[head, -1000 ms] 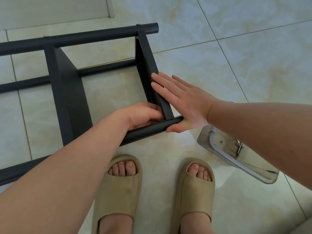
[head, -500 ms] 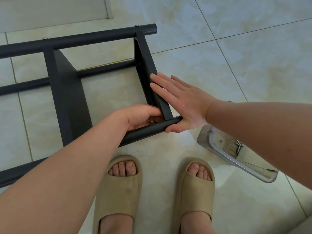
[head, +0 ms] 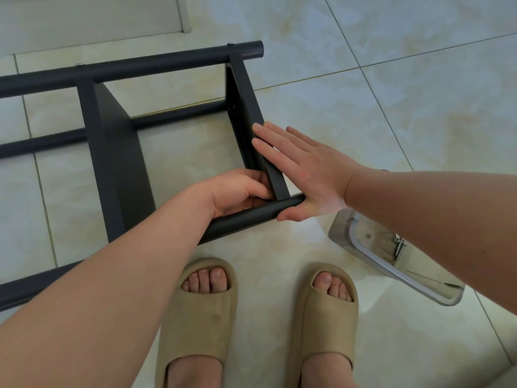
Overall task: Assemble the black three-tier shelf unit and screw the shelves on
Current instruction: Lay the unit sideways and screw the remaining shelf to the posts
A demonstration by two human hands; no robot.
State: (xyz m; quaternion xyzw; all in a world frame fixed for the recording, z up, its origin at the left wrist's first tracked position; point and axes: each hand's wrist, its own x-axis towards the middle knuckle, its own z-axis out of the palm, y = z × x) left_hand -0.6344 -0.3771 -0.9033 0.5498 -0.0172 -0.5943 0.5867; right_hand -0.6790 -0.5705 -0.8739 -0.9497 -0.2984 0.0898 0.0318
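Beige slide sandals (head: 200, 317) are worn on a pale, glossy tiled floor (head: 391, 93). A clear plastic tray (head: 342, 228) is set just right of them.

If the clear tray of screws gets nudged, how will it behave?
The clear tray probably slides easily on the glossy tile floor; it looks thin and light. Its loose screws would likely roll about inside.

Head-worn camera looks steeply down, close over the tiled floor (head: 391, 79).
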